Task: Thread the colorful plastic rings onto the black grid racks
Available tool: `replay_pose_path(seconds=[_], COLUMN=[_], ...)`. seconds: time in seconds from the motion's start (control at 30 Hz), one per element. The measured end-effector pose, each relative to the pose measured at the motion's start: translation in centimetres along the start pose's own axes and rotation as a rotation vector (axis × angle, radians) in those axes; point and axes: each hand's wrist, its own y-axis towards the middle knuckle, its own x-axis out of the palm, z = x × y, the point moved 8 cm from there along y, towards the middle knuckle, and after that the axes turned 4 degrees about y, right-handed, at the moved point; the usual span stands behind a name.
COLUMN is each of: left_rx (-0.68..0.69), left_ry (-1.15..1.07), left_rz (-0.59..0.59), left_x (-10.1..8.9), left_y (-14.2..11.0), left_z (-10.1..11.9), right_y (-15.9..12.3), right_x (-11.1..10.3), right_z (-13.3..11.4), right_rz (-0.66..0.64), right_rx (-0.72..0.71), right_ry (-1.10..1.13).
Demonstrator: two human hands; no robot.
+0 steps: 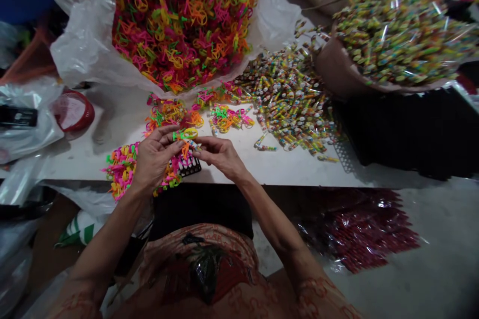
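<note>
My left hand (155,154) is closed, its thumb and fingers pinching a green and yellow plastic looped piece (190,133). Close beside it, my right hand (222,155) pinches a small printed candy-like tube (193,145) between thumb and fingertips. An orange plastic piece (185,150) shows between the hands; which hand has it, I cannot tell. Below them is a black rack (191,167) with holes, partly hidden by my left hand. Bright pink, yellow and green plastic pieces (125,167) stand packed over its left part.
Behind my hands, a large white plastic bag (84,52) holds many coloured looped pieces (183,25). A heap of small tubes (292,104) lies to the right on the white table (228,174). Beyond it stand a full tub (333,67) and a black object (407,132). A red round container (90,112) sits left.
</note>
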Motion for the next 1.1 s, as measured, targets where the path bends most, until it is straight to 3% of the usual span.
replay_pose_path(seconds=[0.27, 0.5, 0.73, 0.9, 1.1], left_rx=[-0.045, -0.051, 0.207, 0.227, 0.281], left_ry=[-0.059, -0.006, 0.309, 0.39, 0.462], left_rz=[0.005, -0.046, 0.079, 0.065, 0.068], left_x=[0.0, 0.3, 0.0, 0.2, 0.0], left_y=[-0.7, -1.3, -1.9, -1.7, -1.6], left_z=[-0.3, -0.7, 1.3, 1.3, 1.6], right_y=[-0.5, -0.5, -1.0, -1.1, -0.6], right_x=[-0.1, 0.3, -0.4, -0.5, -0.3], right_z=[-0.6, 1.0, 0.6, 0.6, 1.8], right_rz=[0.028, -0.056, 0.021, 0.067, -0.032], right_rx=[-0.033, 0.117, 0.052, -0.006, 0.087], right_ry=[0.097, 0.293, 0.154, 0.108, 0.104])
